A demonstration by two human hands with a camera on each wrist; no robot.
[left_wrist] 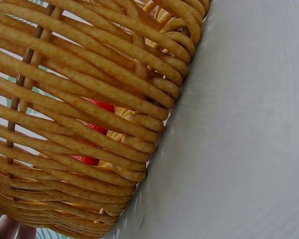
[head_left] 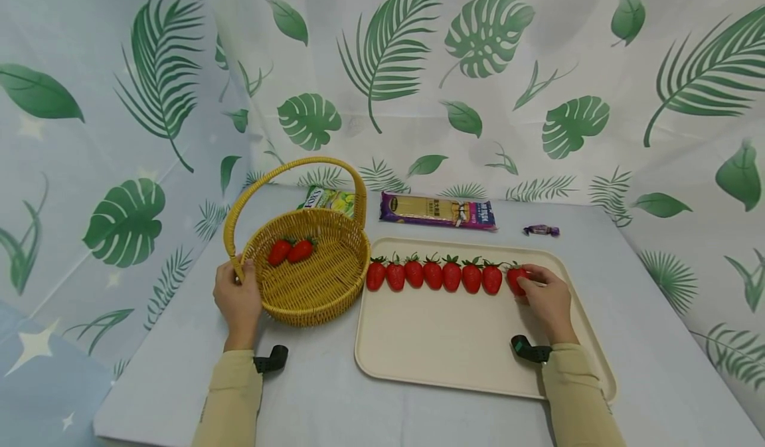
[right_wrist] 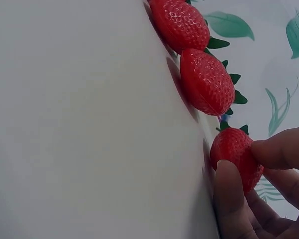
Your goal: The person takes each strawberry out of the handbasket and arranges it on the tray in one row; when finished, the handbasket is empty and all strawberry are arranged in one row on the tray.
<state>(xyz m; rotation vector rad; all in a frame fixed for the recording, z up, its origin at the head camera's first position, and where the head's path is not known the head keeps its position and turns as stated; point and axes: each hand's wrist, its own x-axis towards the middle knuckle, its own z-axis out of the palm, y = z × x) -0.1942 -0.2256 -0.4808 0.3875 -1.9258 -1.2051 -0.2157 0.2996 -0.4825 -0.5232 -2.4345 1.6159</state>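
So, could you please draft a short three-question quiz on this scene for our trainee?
1. How many strawberries are in the row along the tray, counting the one at the right hand?
2. True or false: both hands are touching the wicker basket.
3. Which lies nearest the tray's far right corner?
A) the pasta packet
B) the purple-wrapped candy
C) the green packet behind the basket

Key:
1. Eight.
2. False: the left hand holds the wicker basket, while the right hand pinches a strawberry.
3. B.
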